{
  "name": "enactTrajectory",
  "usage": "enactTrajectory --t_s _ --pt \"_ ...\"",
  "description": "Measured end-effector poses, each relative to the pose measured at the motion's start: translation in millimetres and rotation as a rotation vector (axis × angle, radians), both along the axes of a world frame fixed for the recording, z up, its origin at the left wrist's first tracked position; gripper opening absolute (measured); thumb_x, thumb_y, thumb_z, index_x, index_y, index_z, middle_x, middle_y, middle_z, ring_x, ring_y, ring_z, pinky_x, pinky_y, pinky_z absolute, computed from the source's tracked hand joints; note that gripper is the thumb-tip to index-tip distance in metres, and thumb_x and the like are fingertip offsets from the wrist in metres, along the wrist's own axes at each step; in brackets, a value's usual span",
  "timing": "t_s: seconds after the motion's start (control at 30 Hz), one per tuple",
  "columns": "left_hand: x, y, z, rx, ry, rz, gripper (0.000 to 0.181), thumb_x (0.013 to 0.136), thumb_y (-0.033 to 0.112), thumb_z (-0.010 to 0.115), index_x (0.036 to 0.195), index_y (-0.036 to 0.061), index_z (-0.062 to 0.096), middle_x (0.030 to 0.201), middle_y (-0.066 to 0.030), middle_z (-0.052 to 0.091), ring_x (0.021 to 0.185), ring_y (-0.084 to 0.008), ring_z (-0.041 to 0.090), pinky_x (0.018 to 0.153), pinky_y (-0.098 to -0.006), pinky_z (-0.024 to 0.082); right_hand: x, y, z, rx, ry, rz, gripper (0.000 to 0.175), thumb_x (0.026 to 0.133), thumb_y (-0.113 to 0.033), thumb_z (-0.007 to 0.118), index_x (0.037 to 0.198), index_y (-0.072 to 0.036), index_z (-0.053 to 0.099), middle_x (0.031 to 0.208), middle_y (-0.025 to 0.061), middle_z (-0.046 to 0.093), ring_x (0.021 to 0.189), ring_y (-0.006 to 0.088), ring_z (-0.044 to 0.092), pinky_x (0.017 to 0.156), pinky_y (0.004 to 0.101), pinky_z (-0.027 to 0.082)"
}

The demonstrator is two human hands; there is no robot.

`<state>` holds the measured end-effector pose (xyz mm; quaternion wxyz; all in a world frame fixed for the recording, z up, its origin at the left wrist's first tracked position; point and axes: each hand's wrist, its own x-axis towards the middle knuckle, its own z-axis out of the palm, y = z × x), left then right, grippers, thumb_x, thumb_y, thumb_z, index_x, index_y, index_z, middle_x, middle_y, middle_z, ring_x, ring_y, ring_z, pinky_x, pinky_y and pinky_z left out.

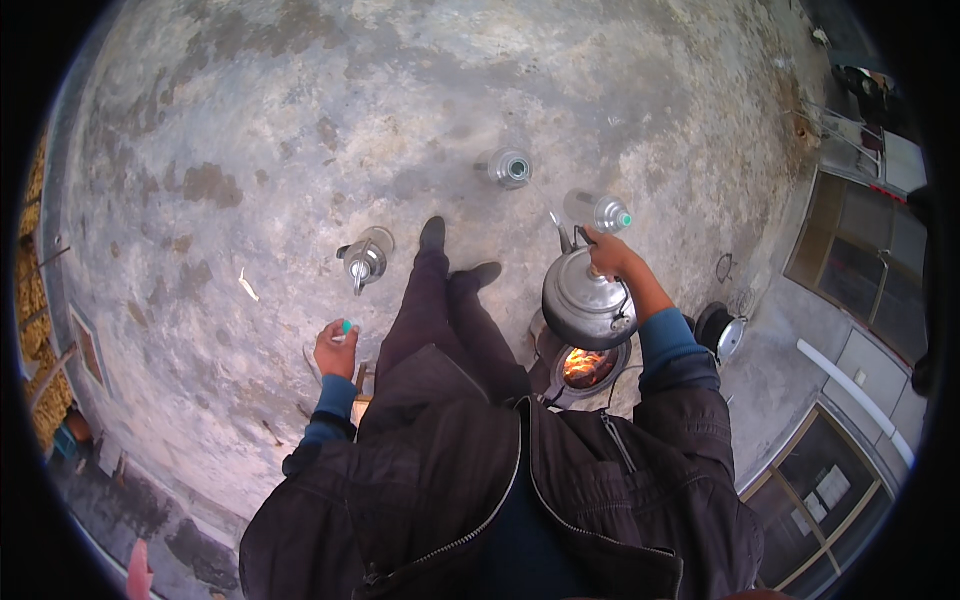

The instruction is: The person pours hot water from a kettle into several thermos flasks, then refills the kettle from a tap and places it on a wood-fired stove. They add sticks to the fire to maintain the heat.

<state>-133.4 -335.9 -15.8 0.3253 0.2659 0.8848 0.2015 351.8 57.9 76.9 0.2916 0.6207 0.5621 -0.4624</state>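
My right hand [611, 255] grips the handle of a large metal kettle [574, 304], which hangs beside and partly over a round stove [592, 386] with burning fuel in it. The kettle's spout points away from me. A small green and white stopper [348, 327] is between the fingertips of my left hand [336, 350]. Beyond my feet stands a metal vacuum flask [510, 168] with its mouth uncovered. Another flask [604, 211] with a green stopper stands near the kettle's spout. To the left of my feet is a metal flask or jug [366, 261] with a handle.
A dark pot with a metal lid [725, 334] sits to the right of the stove. Part of a small wooden stool or frame [363, 390] shows by my left wrist. A white strip of litter [248, 286] lies on the concrete floor. Framed windows and a white pipe [855, 397] line the right side.
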Motion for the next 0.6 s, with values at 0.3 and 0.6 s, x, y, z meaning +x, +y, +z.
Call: enactTrajectory --t_s 0.3,0.6 --pt "2.9 1.3 11.9 0.010 -0.022 0.059 0.040 0.086 0.021 0.087 0.119 0.0029 0.073 0.096 -0.0069 0.074 0.064 -0.0126 0.067 0.056 -0.0294 0.055 -0.8 -0.8 -2.0 -0.001 0.001 0.017 0.075 0.092 -0.002 0.045 0.166 -0.014 0.034 0.089 0.0296 0.073 0.055 0.0355 0.069 0.057 0.0463 0.057" --pt "5.6 16.1 32.6 -0.093 -0.115 0.148 0.043 0.082 0.027 0.088 0.118 0.0069 0.077 0.105 -0.0097 0.076 0.085 -0.0214 0.071 0.078 -0.0360 0.057 -3.1 1.6 -0.1 -0.013 0.019 0.009 0.072 0.094 -0.003 0.044 0.165 -0.012 0.035 0.092 0.0295 0.073 0.054 0.0353 0.069 0.056 0.0467 0.057"
